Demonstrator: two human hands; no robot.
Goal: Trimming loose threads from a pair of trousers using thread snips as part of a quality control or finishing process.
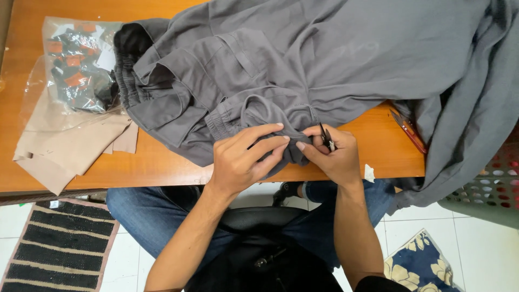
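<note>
- The wooden tabletop (pixel 162 162) is seen filling the upper half of the view, its near edge running across the middle.
- A grey garment (pixel 324 59) is spread over the tabletop from the centre toward 1 and 3 o'clock, and at 3 o'clock it is draped over the edge beside a perforated basket (pixel 492 189).
- A gathered elastic cuff (pixel 227 116) of the garment is seen just at 11 o'clock of the hands.
- Beige fabric pieces (pixel 65 148) are laid flat at 9 o'clock, well apart from the hands.
- A clear plastic bag (pixel 81 65) of dark and orange items is placed at 10 o'clock, partly resting on the beige pieces and touching the garment's waistband.
- The left hand (pixel 243 159) is closed on a fold of the grey garment at the near table edge, the cloth pinched between thumb and fingers.
- The right hand (pixel 332 154) is closed around small thread snips (pixel 326 136), the blades held at the same fold, touching the cloth.
- A red-handled tool (pixel 408 130) is laid on the tabletop at 3 o'clock of the right hand, partly covered by the garment.
- A small white scrap (pixel 369 173) is seen at the table edge just beside the right wrist.
</note>
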